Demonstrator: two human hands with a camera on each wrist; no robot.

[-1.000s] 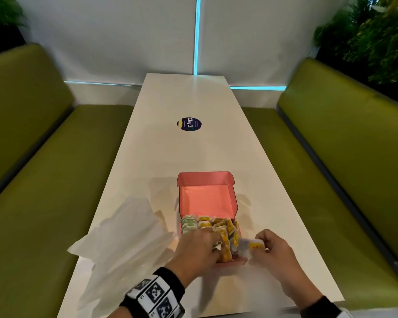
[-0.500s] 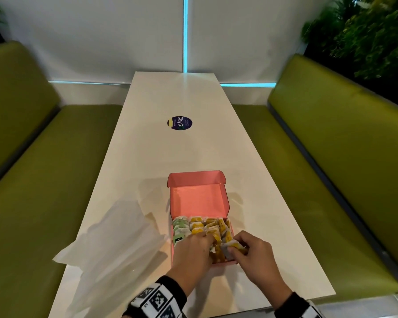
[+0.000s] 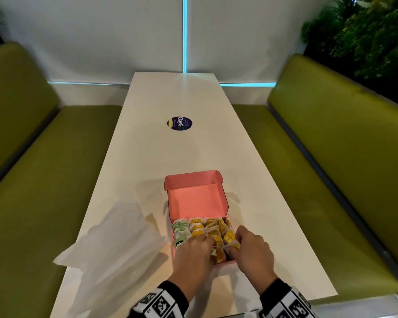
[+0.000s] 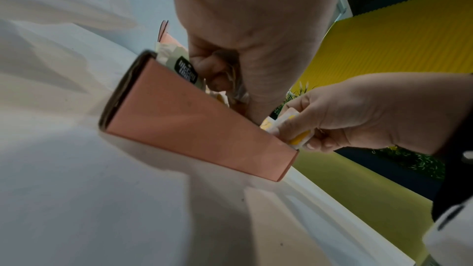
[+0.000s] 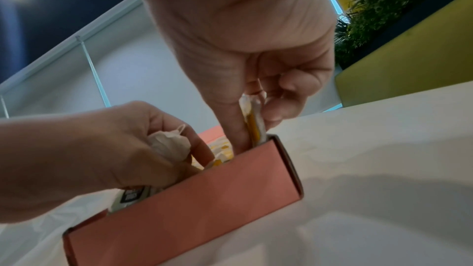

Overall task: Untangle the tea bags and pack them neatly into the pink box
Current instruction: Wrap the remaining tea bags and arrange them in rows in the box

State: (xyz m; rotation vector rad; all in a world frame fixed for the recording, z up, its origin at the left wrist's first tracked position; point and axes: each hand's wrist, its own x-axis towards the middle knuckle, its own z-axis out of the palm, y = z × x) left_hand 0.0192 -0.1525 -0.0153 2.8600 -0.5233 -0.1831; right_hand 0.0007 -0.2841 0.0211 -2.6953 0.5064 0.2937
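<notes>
On table (image 3: 147,157), sticker (image 3: 179,124) reads "ClayG".

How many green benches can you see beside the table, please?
2: one green bench along the table's left side, the other along its right. None appears hidden.

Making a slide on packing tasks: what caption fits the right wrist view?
Right hand slides a yellow tea bag into the pink box while the left hand holds another.

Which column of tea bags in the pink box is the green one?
The column of green tea bags along the pink box's left wall, beside the left hand; the other columns are yellow.
</notes>
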